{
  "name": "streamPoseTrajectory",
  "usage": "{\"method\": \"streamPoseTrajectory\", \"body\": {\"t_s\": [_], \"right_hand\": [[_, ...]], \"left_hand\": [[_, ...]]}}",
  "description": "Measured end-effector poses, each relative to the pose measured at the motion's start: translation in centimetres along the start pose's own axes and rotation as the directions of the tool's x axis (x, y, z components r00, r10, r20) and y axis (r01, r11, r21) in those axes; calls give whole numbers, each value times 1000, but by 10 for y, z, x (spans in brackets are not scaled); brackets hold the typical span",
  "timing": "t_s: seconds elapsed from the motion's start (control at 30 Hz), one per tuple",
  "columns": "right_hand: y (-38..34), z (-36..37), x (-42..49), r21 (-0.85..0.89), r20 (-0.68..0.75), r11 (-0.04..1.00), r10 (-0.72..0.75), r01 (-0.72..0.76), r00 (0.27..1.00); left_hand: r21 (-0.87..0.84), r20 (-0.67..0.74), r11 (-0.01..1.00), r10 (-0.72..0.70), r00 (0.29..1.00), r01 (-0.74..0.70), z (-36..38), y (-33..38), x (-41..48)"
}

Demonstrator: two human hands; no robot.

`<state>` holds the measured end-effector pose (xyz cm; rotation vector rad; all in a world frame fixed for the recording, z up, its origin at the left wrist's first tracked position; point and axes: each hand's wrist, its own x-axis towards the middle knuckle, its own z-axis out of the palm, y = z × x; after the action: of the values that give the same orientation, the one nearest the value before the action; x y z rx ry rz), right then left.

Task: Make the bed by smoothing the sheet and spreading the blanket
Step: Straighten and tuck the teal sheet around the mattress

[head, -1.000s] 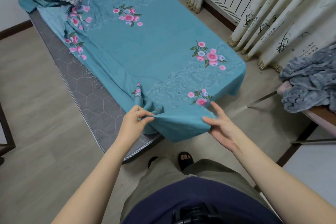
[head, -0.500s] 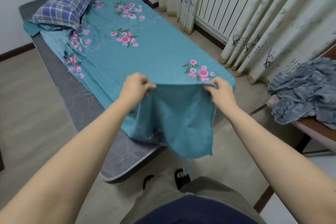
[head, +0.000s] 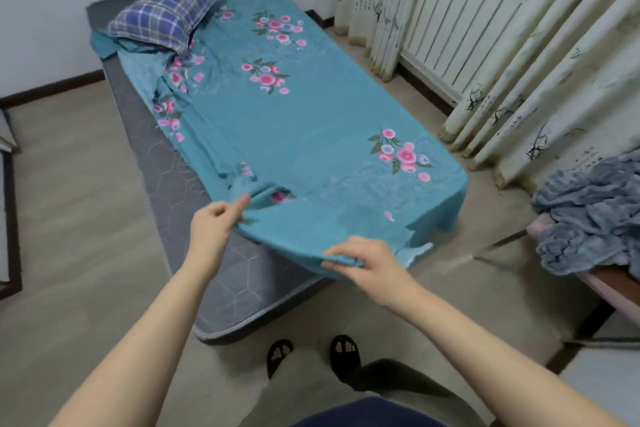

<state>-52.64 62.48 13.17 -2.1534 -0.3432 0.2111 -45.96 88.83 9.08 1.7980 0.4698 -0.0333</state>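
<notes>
Teal flowered sheet (head: 304,135) lies askew on the mattress (head: 221,288); my left hand (head: 213,230) and right hand (head: 369,262) each pinch its near edge.

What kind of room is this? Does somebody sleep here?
Most likely a bedroom: a grey mattress with a teal flowered sheet and a checked pillow on it, a grey blanket heaped nearby, and long curtains along the wall.

No legible txt, brands or nos. in view. The curtains (head: 363,0) carry small dark brush-style marks in columns, poss. script, but too small & blurry to read. The sheet (head: 311,135) print is flowers & leaf pattern only, no chars.
</notes>
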Motion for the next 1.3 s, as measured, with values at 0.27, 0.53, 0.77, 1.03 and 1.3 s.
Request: {"method": "streamPoseTrajectory", "body": {"t_s": [0.27, 0.53, 0.77, 1.03, 1.3], "right_hand": [[-18, 139, -7, 129, 556, 987, 7, -94, 831], [-19, 250, -51, 57, 790, 998, -34, -18, 612], [9, 339, -66, 21, 954, 999, -28, 26, 299], [101, 378, 46, -273, 643, 877, 472, -395, 604], [144, 422, 173, 254, 397, 444, 763, -859, 511]], "left_hand": [[-343, -47, 675, -707, 706, 653, -65, -121, -25], [-444, -259, 578, -815, 519, 685, -127, -222, -72], [-518, -383, 615, -788, 482, 595, -152, -309, -76], [-503, -435, 626, -779, 451, 596, -178, -419, -60], [-269, -414, 632, -757, 505, 727, -199, -501, -46]]}}
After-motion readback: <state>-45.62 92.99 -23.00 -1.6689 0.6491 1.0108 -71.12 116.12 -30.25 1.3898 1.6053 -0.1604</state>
